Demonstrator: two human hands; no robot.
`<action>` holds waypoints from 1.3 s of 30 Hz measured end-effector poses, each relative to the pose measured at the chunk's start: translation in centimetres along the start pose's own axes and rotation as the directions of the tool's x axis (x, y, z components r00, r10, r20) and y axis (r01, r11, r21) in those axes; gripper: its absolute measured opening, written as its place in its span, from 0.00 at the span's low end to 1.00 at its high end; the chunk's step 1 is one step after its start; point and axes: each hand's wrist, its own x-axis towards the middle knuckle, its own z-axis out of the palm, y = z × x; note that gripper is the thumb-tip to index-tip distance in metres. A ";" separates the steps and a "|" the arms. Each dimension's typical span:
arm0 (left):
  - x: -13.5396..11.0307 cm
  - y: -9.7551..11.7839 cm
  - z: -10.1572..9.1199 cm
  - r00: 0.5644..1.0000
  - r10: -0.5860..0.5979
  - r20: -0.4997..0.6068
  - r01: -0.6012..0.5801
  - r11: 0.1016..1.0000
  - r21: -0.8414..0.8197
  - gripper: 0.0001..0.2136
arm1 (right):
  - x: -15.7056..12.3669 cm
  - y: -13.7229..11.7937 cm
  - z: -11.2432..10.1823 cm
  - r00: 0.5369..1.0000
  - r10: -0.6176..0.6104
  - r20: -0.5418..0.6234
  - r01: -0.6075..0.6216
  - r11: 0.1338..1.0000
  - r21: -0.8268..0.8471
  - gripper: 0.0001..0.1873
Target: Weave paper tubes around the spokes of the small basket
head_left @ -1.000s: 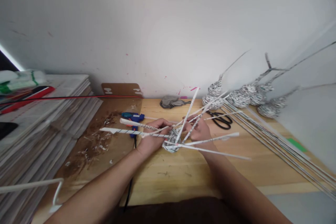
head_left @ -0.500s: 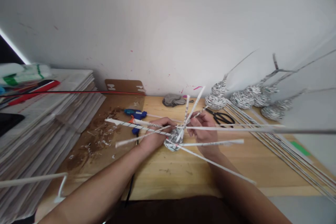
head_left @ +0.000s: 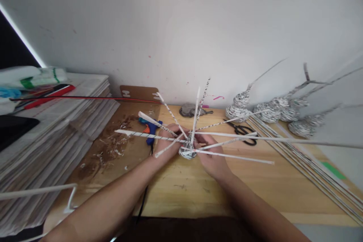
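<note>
A small woven piece of rolled newspaper (head_left: 187, 154) sits between my hands over the wooden table. Several paper tubes fan out from it to all sides, some tilted up and some nearly level. My left hand (head_left: 168, 144) grips the piece from the left, its fingers partly hidden behind the tubes. From the right, my right hand (head_left: 213, 160) has its fingers bent against the piece, near the base of the tubes. One long paper tube (head_left: 279, 138) runs far off to the right. A blue glue gun (head_left: 152, 130) lies just left of my left hand.
Black-handled scissors (head_left: 246, 133) lie to the right. Woven paper gourd shapes (head_left: 237, 109) stand along the wall, beside long paper tubes (head_left: 295, 162) on the table. Stacked newspapers (head_left: 82, 121) rise on the left. A grey cloth (head_left: 188, 110) lies at the back, paper scraps (head_left: 113, 147) on brown board.
My right hand has come down and closer against the woven piece. The upright tubes have spread apart, and several now point in other directions. The view has shifted slightly.
</note>
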 end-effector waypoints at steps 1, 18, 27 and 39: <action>0.0 -0.1 0.0 1.000 -0.018 0.001 0.018 1.000 -0.008 0.04 | -0.1 0.0 0.2 1.000 0.024 0.013 -0.025 0.999 0.034 0.16; 0.3 1.4 -0.7 0.980 0.069 0.188 -0.085 0.993 0.078 0.09 | 0.1 0.6 2.1 0.951 0.307 -0.042 -0.250 0.840 0.482 0.24; 0.3 1.7 -0.2 0.995 -0.051 0.085 0.042 0.994 0.103 0.06 | 0.4 0.4 2.2 0.947 0.257 -0.192 -0.159 0.896 0.413 0.18; 0.0 1.2 0.2 0.968 -0.184 0.168 0.195 0.979 -0.054 0.05 | 0.4 1.5 2.0 0.960 0.207 -0.191 -0.124 0.919 0.373 0.10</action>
